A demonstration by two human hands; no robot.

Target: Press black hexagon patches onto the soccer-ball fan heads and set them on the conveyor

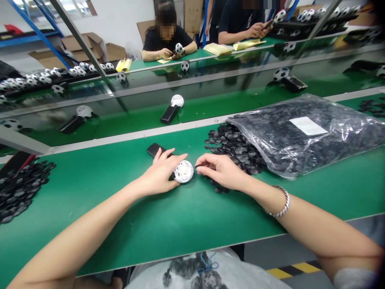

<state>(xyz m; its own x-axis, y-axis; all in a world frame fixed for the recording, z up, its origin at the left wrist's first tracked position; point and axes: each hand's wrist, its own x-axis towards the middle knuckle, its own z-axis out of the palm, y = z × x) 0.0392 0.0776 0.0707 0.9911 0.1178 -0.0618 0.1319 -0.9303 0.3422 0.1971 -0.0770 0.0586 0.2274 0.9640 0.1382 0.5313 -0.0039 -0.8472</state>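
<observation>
- Your left hand (161, 173) curls over the white ball (183, 171) and holds it down on the green table (180, 220).
- Its black handle (154, 149) sticks out at 10 o'clock.
- Your right hand (221, 170), at 3 o'clock from the ball, pinches a tiny black piece (197, 165) just beside it.
- At 2 o'clock a shiny clear bag (306, 136) lies open, full of flat black bits, and a pile (234, 146) spills out.
- The ball is round, with a grid of little holes.
</observation>
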